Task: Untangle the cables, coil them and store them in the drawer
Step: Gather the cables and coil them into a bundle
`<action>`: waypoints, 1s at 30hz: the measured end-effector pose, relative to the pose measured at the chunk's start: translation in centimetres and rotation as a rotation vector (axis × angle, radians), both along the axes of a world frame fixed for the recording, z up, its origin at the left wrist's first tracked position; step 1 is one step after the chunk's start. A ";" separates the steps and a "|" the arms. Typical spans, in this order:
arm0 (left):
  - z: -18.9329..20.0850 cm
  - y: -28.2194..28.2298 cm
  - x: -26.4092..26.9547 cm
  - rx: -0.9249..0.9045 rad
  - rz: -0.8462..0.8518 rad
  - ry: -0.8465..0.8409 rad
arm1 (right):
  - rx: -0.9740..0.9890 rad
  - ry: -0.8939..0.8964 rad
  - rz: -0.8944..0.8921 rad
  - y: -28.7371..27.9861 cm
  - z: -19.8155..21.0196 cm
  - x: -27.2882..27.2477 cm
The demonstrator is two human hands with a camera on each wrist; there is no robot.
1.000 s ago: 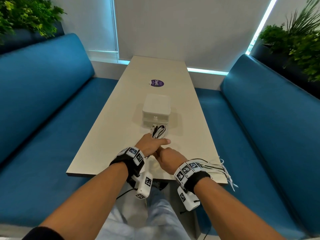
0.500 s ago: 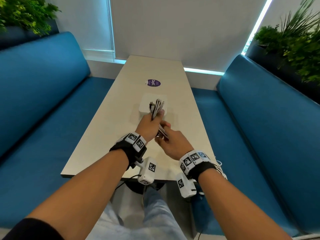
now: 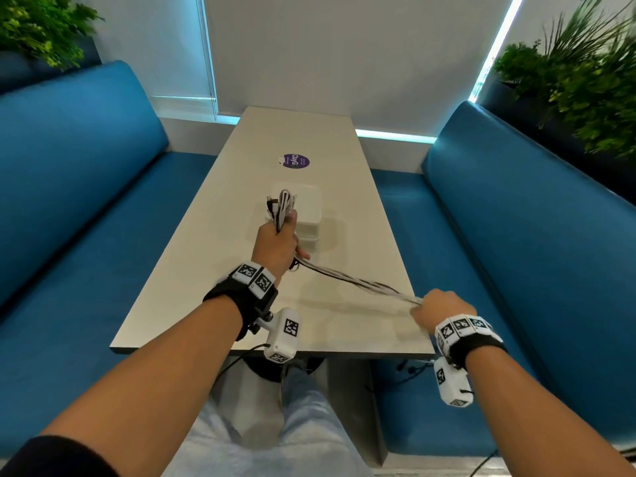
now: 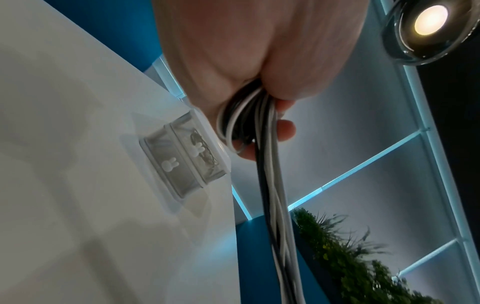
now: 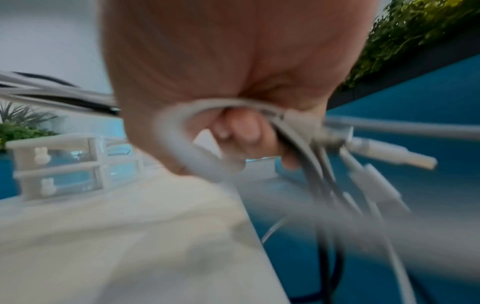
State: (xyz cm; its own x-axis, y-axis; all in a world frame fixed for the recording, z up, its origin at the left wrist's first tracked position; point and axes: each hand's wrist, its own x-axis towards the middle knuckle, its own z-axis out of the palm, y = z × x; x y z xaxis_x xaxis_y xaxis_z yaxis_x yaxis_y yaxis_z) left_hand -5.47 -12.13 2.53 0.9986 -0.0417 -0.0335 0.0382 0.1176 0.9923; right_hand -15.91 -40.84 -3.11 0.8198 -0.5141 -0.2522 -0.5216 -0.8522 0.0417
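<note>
Item: left hand (image 3: 275, 244), fingers (image 4: 285, 129) curled tight round a folded bunch of black and white cables (image 3: 347, 278); right hand (image 3: 438, 309) clenched on the plug ends, the run drawn taut between them above the table (image 3: 192, 270), near the small drawer unit (image 3: 311, 215). Handling, as judged: light, limp, smooth-jacketed, apt to slip and re-knot, best gripped at bunch and behind plugs. Unclear: cable count, remaining tangles, drawer contents; right wrist view blurred.
</note>
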 end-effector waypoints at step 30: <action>-1.4 5.2 -0.3 0.208 0.151 -0.016 | 0.512 -0.030 0.718 20.8 2.9 5.3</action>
